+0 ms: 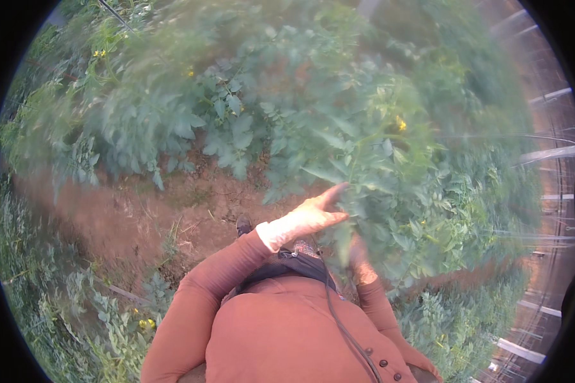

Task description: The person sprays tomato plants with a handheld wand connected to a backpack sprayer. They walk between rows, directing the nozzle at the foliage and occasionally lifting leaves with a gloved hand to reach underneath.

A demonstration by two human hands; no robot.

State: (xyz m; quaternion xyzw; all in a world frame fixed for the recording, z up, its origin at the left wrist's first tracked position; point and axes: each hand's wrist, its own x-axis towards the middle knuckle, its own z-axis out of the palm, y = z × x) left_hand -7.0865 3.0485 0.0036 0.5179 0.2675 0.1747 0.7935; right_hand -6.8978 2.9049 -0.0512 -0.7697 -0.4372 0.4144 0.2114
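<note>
My left hand [311, 215] reaches out to the right, pale and apparently gloved, with a light cuff at the wrist. Its fingers are spread at the edge of a leafy tomato plant [378, 177]; I see nothing clasped between them, though the tips blur into the leaves. Lower and to the right is my right hand [359, 261], close against the same foliage. Motion blur and leaves hide its fingers, so I cannot tell whether it grips a stem. A yellow blossom [401, 123] shows on the plant above both hands.
Brown soil [187, 206] forms a path beside the plant row, with my shoe [243, 225] on it. More tomato plants [91, 330] grow at lower left. Pale structural bars [551, 153] line the far right. A dark cable [340, 321] runs down my shirt front.
</note>
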